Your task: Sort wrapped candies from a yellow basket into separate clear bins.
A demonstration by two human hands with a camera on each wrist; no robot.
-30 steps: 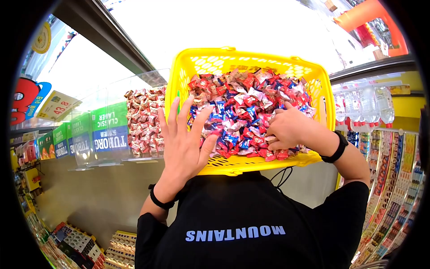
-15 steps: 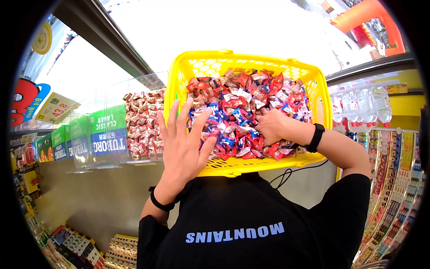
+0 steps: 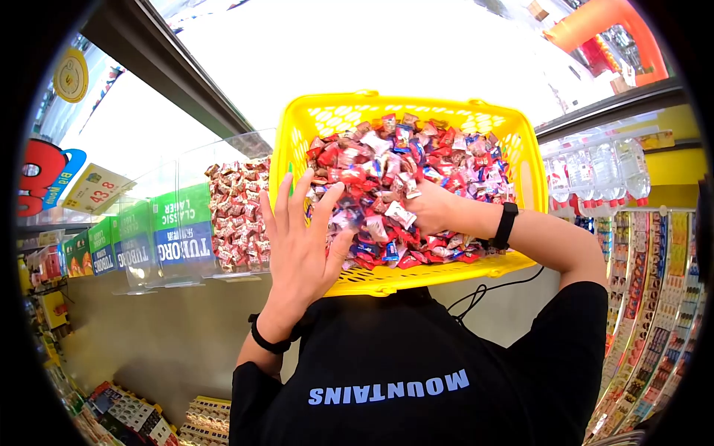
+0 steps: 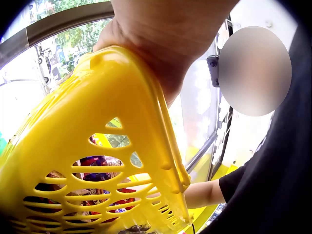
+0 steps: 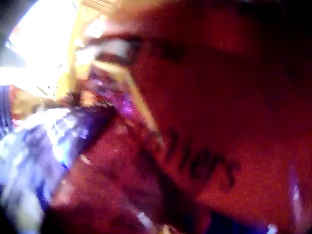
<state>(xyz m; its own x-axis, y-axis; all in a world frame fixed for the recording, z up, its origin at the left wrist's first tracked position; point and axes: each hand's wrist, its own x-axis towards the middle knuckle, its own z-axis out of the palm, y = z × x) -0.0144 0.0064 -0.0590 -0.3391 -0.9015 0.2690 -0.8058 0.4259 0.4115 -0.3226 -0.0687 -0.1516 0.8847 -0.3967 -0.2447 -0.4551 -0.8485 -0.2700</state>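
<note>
Shopfront backdrop: I saw a bright, washed-out window point(image 3: 357, 52) beyond both hands, green-and-blue cardboard beer cartons point(image 3: 178, 230) and a clear plastic bin of wrapped sweets point(image 3: 239, 219) left of the left hand, and clear plastic bottles point(image 3: 606, 171) with red caps past the right hand.
Yellow basket: this perforated yellow plastic shopping basket point(image 3: 446, 273) sat between the person's arms, just in front of the body.
Candy pile: small red, blue, pink and white twist-wrapped candies point(image 3: 390, 204) lay deep inside the basket, around the right hand and beyond the left fingers.
Left hand: I read the left hand point(image 3: 301, 249) as flat and wide, fingers spread, its heel against the basket's left end.
Right hand: I could make out the back of the right hand point(image 3: 433, 208), but its fingers were under candy, so I could not tell whether they gripped any.
Latest change: over the last second the right hand had moved leftward and sunk deeper, and blurred candies now covered much of the blue patch near the left thumb; I judged that the work had gone from the surface to turning over lower layers.
Basket's lie: its long axis ran from left hand to right forearm, crosswise to the body, mouth up.
Candies' lie: they pointed every way; one white-wrapped candy point(image 3: 400, 215) beside the right fingers slanted down toward the right forearm.
Right wrist feed: too blurred for me to settle the grip.
</note>
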